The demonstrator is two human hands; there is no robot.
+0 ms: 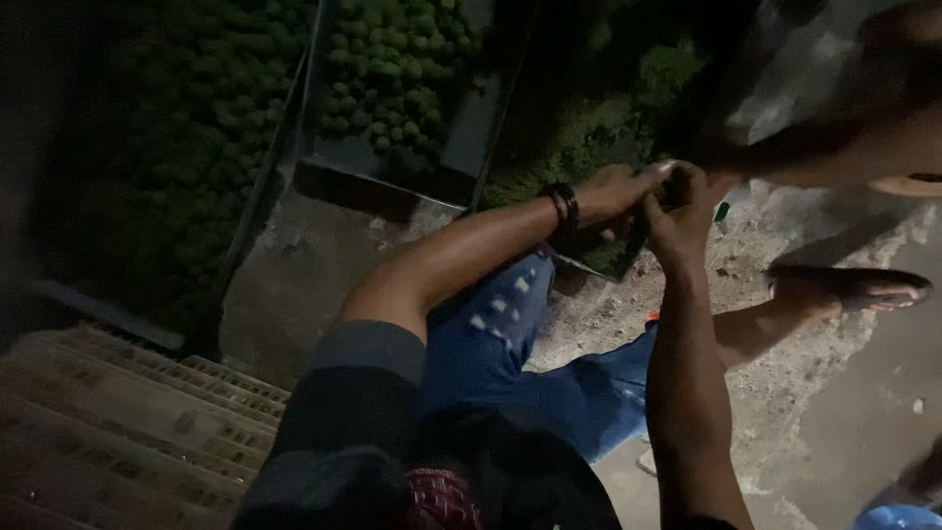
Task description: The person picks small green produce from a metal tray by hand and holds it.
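Meeting at the edge of a dark tray [613, 257] of greens, the left hand [613, 188] and right hand [677, 211] curl closed around its rim, fingers touching.

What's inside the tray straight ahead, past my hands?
The middle tray holds small round green pieces piled at its far end; the near floor is bare. Anything beneath the pile is covered.

Hands [653, 196] seemingly over a tray [613, 257], crates [128, 412] lower left.
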